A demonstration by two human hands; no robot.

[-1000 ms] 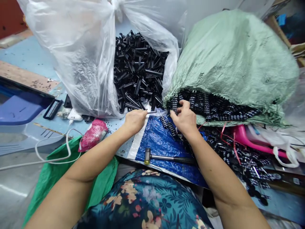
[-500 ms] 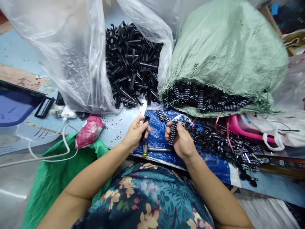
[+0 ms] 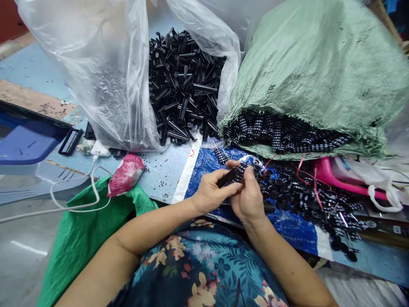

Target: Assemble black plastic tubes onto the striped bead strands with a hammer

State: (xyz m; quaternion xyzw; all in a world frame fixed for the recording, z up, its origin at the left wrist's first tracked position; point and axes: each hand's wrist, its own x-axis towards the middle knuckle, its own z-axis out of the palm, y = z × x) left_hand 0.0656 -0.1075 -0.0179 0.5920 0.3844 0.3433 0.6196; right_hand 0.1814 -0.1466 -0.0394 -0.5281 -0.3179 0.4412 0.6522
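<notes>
My left hand (image 3: pixel 209 192) is closed around a black plastic tube-like part (image 3: pixel 224 179), angled up to the right. Its far end meets a stack of black number wheels with white digits (image 3: pixel 238 173), which my right hand (image 3: pixel 249 199) grips between thumb and fingers. Both hands touch over the blue printed sheet (image 3: pixel 200 168). Fingers partly cover the joint, so how far the two parts fit together cannot be made out. Just behind the hands lies another number-wheel stack on a thin metal pin (image 3: pixel 220 155). A dark rod end (image 3: pixel 269 207) shows beside my right wrist.
A clear plastic bag (image 3: pixel 105 85) spills black plastic parts (image 3: pixel 185 94) at the back. Right of it, a green woven sack (image 3: pixel 313 72) holds number-wheel stacks (image 3: pixel 281 134). Loose wheels (image 3: pixel 287 187) are heaped at right. A pink wrapped bundle (image 3: pixel 126 175) and white cable (image 3: pixel 94 187) lie left.
My left hand has moved right, bringing the black tube-like part against the number-wheel stack in my right hand. The stack has tilted. My hands now hide the yellow-ended tool. The view has shifted slightly.
</notes>
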